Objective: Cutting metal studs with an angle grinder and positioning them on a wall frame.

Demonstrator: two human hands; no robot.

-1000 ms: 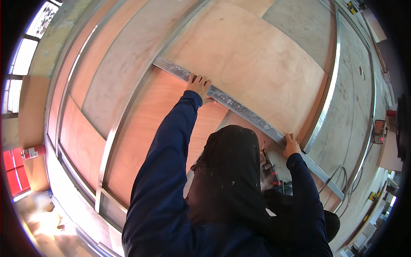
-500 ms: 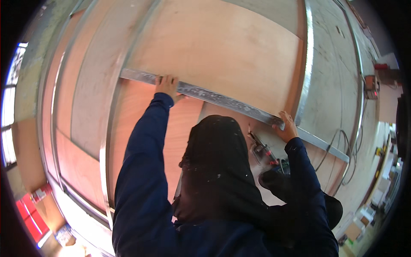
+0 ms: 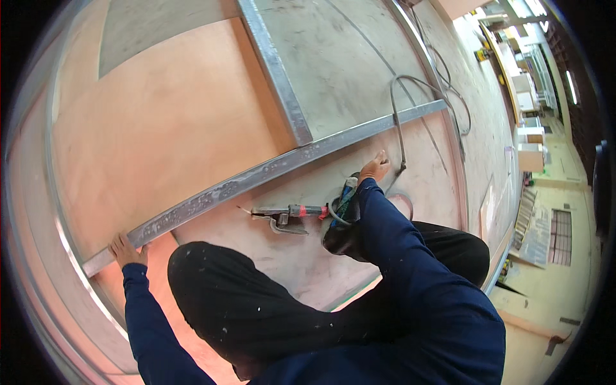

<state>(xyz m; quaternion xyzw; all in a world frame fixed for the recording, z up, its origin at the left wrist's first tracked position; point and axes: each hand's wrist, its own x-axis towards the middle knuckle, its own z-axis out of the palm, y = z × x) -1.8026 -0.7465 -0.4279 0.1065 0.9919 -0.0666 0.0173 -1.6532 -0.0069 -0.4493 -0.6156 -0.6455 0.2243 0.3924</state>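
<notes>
My left fingers [image 3: 119, 242] clamped the metal bar [image 3: 256, 176], likely steadying it; whether my right fingers [image 3: 382, 156] closed, I couldn't tell.

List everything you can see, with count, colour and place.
Long metal bar: one, grey, diagonal across middle
Other metal bars: at least three, grey, left, top, right
Wood panels: several, light brown, left half
Tool: one, grey with red bands, below long bar
Unclear item: one, blue-green, beside tool
Cable: at least one, dark grey, upper right
Boxes: several, pale, right background
Legs: two, black trousers, lower middle
Left hand: one, navy sleeve, on long bar near left end
Right hand: one, navy sleeve, near cable
</notes>
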